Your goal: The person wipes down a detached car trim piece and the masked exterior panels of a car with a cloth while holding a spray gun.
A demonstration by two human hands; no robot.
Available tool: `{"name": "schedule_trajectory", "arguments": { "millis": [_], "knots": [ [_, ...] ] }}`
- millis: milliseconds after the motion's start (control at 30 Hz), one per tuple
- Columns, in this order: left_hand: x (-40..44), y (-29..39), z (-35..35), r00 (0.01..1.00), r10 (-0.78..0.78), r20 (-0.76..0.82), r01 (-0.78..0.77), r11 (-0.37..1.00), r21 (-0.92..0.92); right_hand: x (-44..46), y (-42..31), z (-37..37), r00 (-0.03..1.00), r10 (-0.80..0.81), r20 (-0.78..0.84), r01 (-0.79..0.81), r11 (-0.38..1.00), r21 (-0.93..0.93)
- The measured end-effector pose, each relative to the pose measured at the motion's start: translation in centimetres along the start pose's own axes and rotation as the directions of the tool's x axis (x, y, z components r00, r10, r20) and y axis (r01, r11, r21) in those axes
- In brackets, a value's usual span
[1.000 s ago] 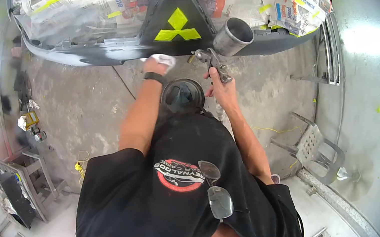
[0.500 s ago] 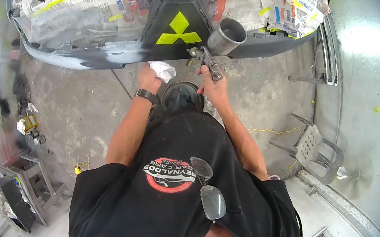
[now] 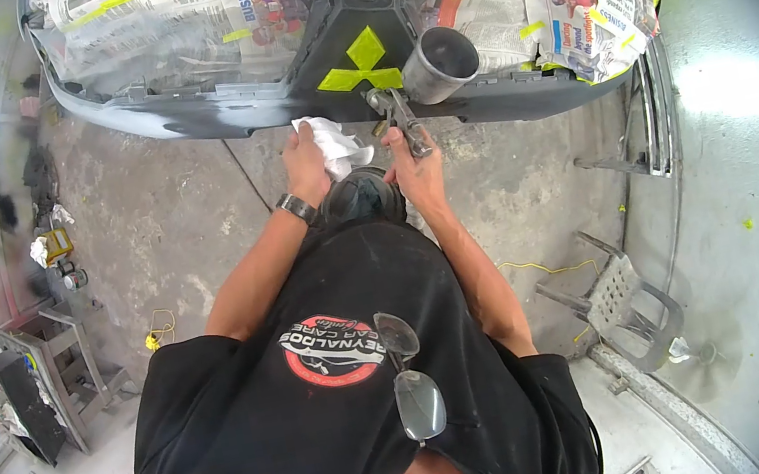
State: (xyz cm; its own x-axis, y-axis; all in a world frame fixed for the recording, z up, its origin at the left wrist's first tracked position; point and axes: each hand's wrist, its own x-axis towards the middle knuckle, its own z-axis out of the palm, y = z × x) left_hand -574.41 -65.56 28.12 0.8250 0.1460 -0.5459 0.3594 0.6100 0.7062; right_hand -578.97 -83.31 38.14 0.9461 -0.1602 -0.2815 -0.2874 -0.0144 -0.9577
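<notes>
Spray gun (image 3: 403, 121), 1 metal cup (image 3: 430, 84), contents unclear

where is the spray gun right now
In the head view, the spray gun is in the right grip, upper middle, slightly right of centre, just below the yellow-green emblem, with the white cloth to its left.

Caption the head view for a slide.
Left hand holding a white cloth, right hand gripping a spray gun, before a newspaper-masked car bumper.
</notes>
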Motion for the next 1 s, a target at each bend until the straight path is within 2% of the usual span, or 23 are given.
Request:
{"name": "schedule_trajectory", "arguments": {
  "millis": [100,200,300,600,700,800,1000],
  "knots": [
    [-1.7,1.6,1.5,0.982,0.189,-0.013,-0.189,0.982,0.012,0.0,-0.3,0.5,1.000,-0.015,-0.023,0.015,1.000,-0.014],
    [-1.2,1.5,1.2,0.944,0.328,-0.045,-0.321,0.939,0.122,0.0,-0.3,0.8,0.999,-0.040,-0.015,0.040,0.999,-0.020],
    [-0.3,1.8,0.8,0.920,0.387,-0.060,-0.363,0.900,0.243,0.0,-0.1,1.1,0.999,-0.046,-0.003,0.046,0.998,-0.038],
    [1.3,2.6,-0.4,0.933,0.350,-0.080,-0.288,0.862,0.417,0.0,0.4,2.4,1.000,-0.024,0.004,0.025,0.990,-0.138],
    [1.3,2.9,0.0,0.941,0.328,-0.089,-0.277,0.892,0.357,-0.3,0.2,3.2,1.000,-0.025,-0.011,0.023,0.986,-0.165],
    [1.3,3.3,-0.1,0.943,0.324,-0.072,-0.263,0.862,0.432,-0.5,-0.6,3.8,1.000,-0.027,0.007,0.028,0.986,-0.164],
    [0.9,3.7,0.4,0.957,0.283,-0.070,-0.241,0.904,0.354,-0.2,-0.1,4.1,0.997,-0.064,0.046,0.071,0.982,-0.174]
  ]
}}
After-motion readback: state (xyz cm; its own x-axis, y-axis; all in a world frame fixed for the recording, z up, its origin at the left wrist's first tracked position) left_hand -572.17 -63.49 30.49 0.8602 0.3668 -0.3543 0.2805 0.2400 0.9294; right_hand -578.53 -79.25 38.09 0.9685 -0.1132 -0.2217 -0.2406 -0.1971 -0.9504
